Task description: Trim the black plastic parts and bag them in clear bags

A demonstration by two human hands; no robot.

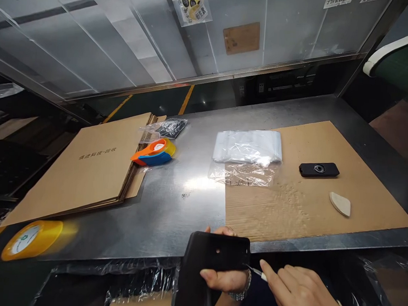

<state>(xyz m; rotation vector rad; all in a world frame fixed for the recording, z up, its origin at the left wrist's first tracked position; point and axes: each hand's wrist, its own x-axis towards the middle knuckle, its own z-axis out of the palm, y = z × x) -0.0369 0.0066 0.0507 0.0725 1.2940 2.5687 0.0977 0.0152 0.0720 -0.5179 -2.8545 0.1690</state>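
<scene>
There're 2 hands (301, 290) (227, 280), 1 wht. tool (257, 272), 2 tape rolls (51, 240) (171, 147), 1 tan wedge (340, 204).

At the steel counter's (160, 232) near edge, a slim, white-handled, metal-tipped tool (260, 274) points at a corner of a flat black piece (231, 253) with a round hole.

1. I see cardboard sheets (88, 161) stacked on the counter (174, 215).
2. I spot an orange-and-blue tape dispenser (154, 158) at their right edge.
3. I have a yellow tape roll (48, 237) at the near left corner.
</scene>
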